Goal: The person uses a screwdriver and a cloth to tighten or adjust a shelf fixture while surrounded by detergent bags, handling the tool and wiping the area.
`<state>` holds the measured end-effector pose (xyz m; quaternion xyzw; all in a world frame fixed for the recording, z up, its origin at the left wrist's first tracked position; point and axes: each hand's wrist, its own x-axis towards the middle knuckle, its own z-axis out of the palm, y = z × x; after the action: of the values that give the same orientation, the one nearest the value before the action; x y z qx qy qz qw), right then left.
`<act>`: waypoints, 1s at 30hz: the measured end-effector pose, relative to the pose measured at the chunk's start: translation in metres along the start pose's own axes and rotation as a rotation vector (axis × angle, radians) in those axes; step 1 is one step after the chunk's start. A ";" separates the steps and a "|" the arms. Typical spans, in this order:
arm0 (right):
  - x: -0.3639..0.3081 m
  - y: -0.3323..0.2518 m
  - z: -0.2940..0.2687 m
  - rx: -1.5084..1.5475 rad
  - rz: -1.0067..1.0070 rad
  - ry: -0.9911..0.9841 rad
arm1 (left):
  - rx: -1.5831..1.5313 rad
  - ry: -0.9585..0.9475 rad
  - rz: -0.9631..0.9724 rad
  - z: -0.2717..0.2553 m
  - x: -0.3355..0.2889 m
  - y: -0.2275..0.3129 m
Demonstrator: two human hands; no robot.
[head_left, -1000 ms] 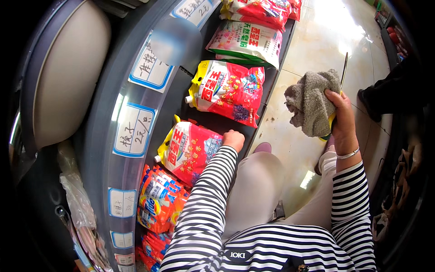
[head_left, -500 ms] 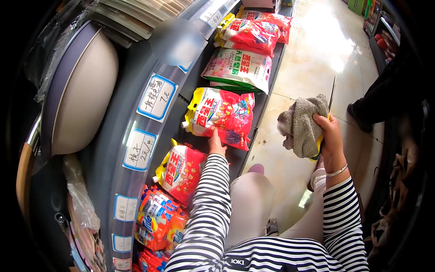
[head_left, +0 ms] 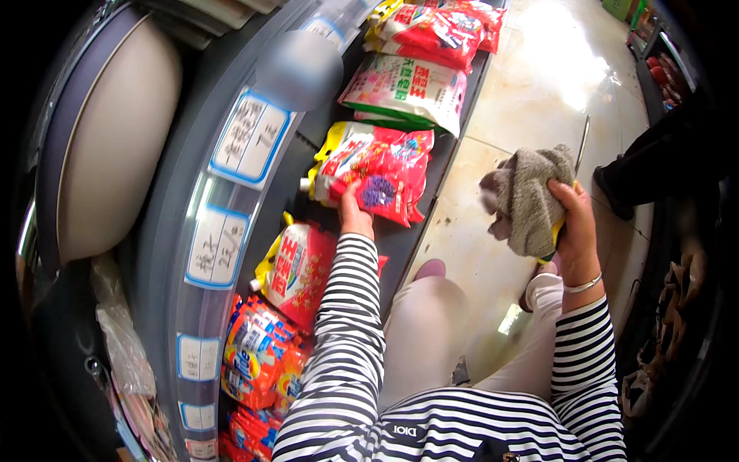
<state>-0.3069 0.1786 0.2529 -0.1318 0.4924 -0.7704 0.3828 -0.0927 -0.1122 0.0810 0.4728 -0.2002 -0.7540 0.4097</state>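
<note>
My left hand grips the near edge of a red and white detergent bag with a yellow top and a white spout. The thumb lies on top; the other fingers are mostly hidden. The bag rests on the dark shelf and its front is bent. Over the floor on the right, my right hand is closed round a bunched grey cloth. A yellow and black piece shows under the cloth, and a thin metal rod sticks out beyond it; how they join is hidden.
Other bags stand along the shelf: a white and green one, a red one and orange packets. A large pale pan is on the left, above the price-label strip. Another person's dark leg stands at right.
My left hand has closed on the bag's near edge, and the bag has bent and tilted. My right hand has risen slightly with the cloth. The view has shifted a little.
</note>
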 end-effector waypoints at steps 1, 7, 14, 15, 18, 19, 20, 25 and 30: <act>0.000 -0.002 -0.001 -0.013 -0.023 0.019 | -0.030 -0.031 0.017 0.012 -0.015 0.009; 0.001 0.004 0.000 -0.013 -0.002 0.013 | 0.102 -0.065 0.155 -0.016 -0.130 0.083; 0.000 0.010 -0.004 -0.065 -0.008 -0.002 | 0.027 0.044 0.132 -0.104 -0.209 0.113; -0.001 0.010 -0.005 -0.067 -0.006 -0.003 | -0.010 0.022 0.143 -0.118 -0.208 0.108; -0.001 0.014 0.005 -0.073 -0.014 -0.050 | 0.078 0.110 0.224 -0.210 -0.185 0.096; -0.001 0.016 0.004 -0.082 0.001 -0.040 | 0.053 0.195 0.171 -0.224 -0.183 0.085; -0.001 0.016 0.005 -0.087 0.015 -0.036 | 0.026 0.280 0.125 -0.241 -0.181 0.074; -0.005 0.016 0.009 -0.090 0.006 -0.021 | 0.554 0.213 0.486 -0.307 -0.162 0.054; 0.001 0.017 -0.007 -0.102 -0.006 0.013 | 0.194 0.531 0.378 -0.226 -0.182 0.066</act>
<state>-0.3037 0.1790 0.2345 -0.1477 0.5329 -0.7465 0.3701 0.1736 0.0150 0.1197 0.6438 -0.2414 -0.4928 0.5332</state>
